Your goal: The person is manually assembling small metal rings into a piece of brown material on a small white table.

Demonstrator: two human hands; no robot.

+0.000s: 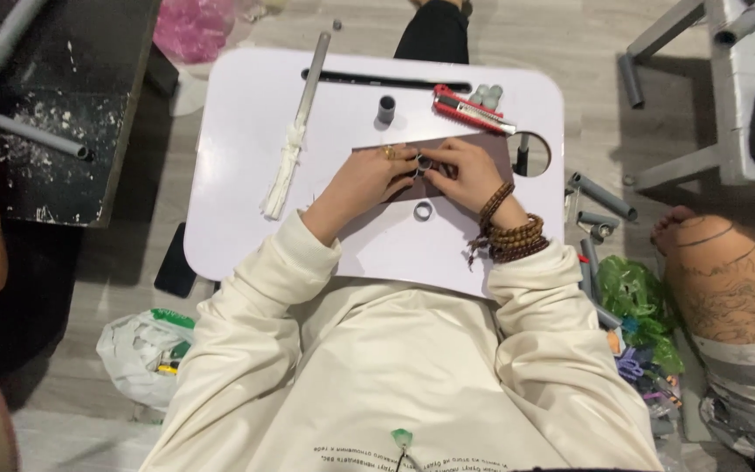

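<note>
Head view:
Left hand (pixel 362 179): fingers pinched on a small grey ring (pixel 422 163), ring finger wears a gold band.
Right hand (pixel 465 172): gripping the same ring from the other side; bead bracelets on wrist.
Ring location: between both hands, above the brown sheet (pixel 491 149) on the white surface (pixel 246 131).
Nearby: second ring (pixel 423 211) just below hands; short tube (pixel 385 108); red cutter (pixel 469 109); long pipe (pixel 306 96).
Technique note (judgement): keep wrists braced on surface, grip even on both sides.
</note>
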